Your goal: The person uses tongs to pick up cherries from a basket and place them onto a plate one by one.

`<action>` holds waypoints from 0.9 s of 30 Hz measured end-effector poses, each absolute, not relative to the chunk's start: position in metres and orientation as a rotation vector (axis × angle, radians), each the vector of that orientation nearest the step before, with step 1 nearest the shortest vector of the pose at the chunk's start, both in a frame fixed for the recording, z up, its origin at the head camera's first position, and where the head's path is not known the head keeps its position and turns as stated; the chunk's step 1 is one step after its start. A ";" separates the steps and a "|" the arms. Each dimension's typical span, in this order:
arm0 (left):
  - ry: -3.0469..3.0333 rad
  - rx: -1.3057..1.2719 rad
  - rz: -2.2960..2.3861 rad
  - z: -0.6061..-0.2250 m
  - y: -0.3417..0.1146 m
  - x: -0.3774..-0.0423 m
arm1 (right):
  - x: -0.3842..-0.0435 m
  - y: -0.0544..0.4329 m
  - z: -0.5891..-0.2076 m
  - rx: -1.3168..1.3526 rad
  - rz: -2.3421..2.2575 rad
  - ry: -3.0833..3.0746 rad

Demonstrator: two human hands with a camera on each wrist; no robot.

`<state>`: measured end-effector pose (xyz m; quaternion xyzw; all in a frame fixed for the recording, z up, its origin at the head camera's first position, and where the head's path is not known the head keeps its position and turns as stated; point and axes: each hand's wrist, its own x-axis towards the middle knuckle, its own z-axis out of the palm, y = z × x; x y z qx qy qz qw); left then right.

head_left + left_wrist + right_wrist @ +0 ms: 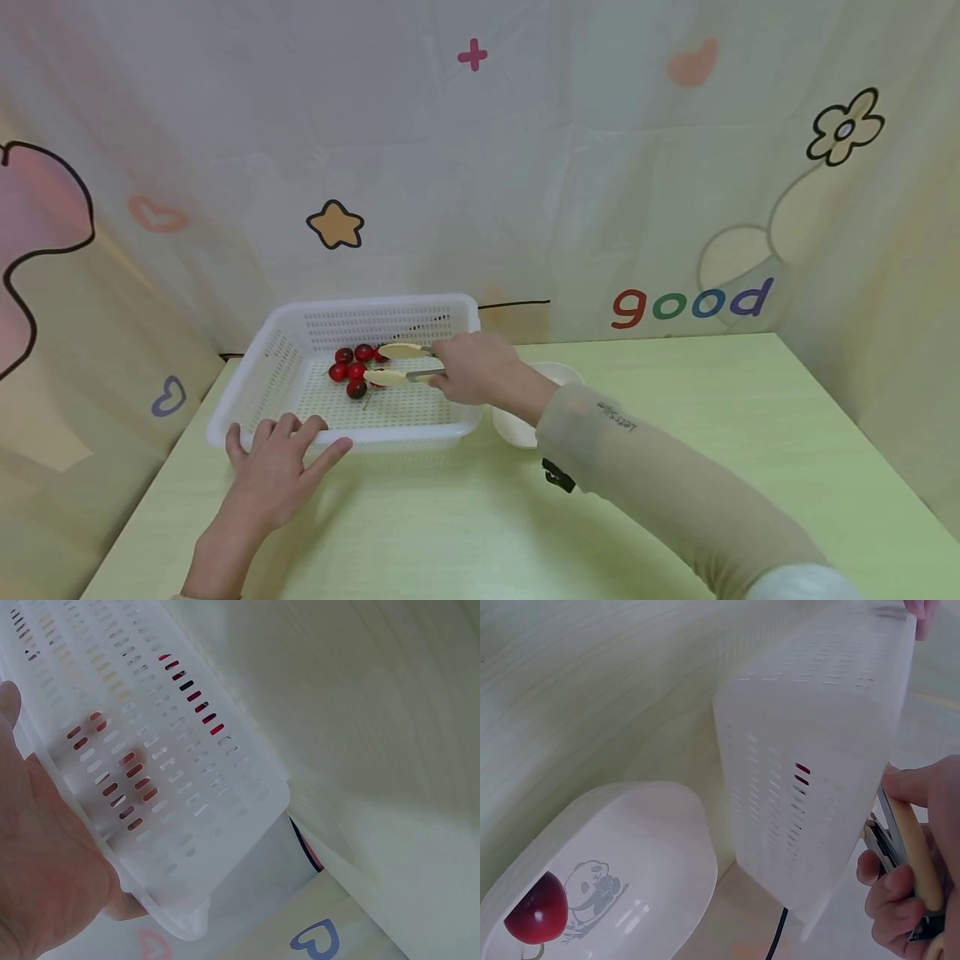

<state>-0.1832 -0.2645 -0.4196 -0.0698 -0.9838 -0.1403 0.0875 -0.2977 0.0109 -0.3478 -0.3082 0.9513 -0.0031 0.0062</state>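
Note:
A white perforated plastic basket point(420, 432) stands on the table with several dark red cherries point(356, 372) on its floor. My left hand point(277, 467) holds the basket's near left rim, fingers over the edge. In the right wrist view, my right hand point(911, 892) grips a pair of tongs point(911, 847) with cream-coloured handles. The tongs' pale tips point(386, 377) reach down into the basket at the right side of the cherries, spread a little apart. A white bowl point(517, 429) sits right of the basket, partly hidden under my right forearm; one cherry point(538, 909) lies inside it.
The light green table point(712, 433) extends to the right of the bowl and in front of the basket. A patterned curtain point(525, 167) hangs behind and at both sides. A dark cable point(778, 934) runs behind the basket.

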 end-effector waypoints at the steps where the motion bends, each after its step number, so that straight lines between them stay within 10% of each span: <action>1: -2.930 -0.208 -0.419 -0.420 -0.265 -0.183 | -0.298 0.009 -0.348 -0.956 -0.002 2.975; 27: -2.942 -0.202 -0.414 -0.419 -0.265 -0.184 | -0.311 -0.014 -0.354 -0.818 0.072 2.924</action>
